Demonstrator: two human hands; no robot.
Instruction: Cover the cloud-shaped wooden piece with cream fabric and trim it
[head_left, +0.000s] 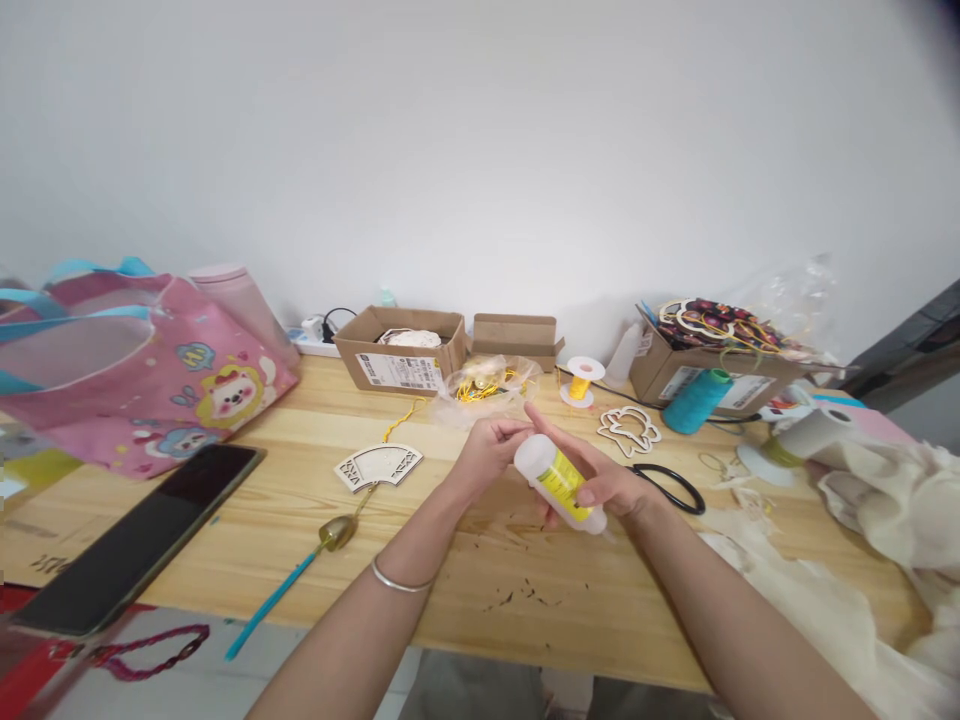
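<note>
My right hand [600, 478] is wrapped round a white plastic glue bottle with a yellow label [559, 482], held tilted above the wooden table [480, 580]. My left hand [487, 448] is closed at the bottle's upper end, fingers pinched around its tip. A silver bangle sits on my left wrist [401, 580]. A white fan-shaped wooden cutout [377, 466] with a yellow cord lies just left of my hands.
A pink cartoon bag [142, 375] and a dark tablet [142, 535] lie at left. Cardboard boxes [401, 352] line the back. A yellow thread spool [581, 383], teal thread cone [694, 402], wooden outline shape [628, 430], black ring [671, 487] and cream fabric [862, 580] sit right.
</note>
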